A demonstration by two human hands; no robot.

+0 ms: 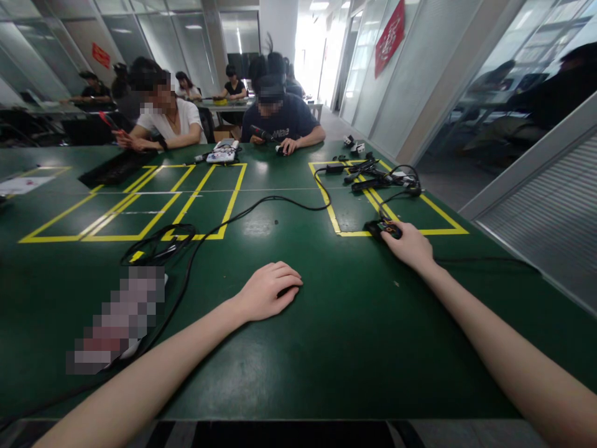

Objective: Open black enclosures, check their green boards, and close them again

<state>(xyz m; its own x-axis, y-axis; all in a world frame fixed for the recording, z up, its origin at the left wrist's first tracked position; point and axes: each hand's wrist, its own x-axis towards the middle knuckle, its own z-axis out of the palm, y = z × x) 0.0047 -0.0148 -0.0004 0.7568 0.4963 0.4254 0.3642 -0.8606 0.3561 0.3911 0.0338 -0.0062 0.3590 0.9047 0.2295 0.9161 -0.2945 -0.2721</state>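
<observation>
My left hand [268, 289] rests on the green table [326, 323], palm down, fingers curled loosely together, with nothing seen in it. My right hand [410, 246] reaches forward to a small black device [385, 229] with coloured buttons on the yellow tape line. Its fingers close over the near end of that device. A black cable [261, 202] runs across the table from the right taped box toward the left.
Yellow tape boxes [140, 205] mark the table. A pile of black adapters and cords [377, 177] lies in the right box. Coiled cable [156, 246] sits at left. Two people sit across the table, by a black keyboard [114, 168] and a white device [222, 151].
</observation>
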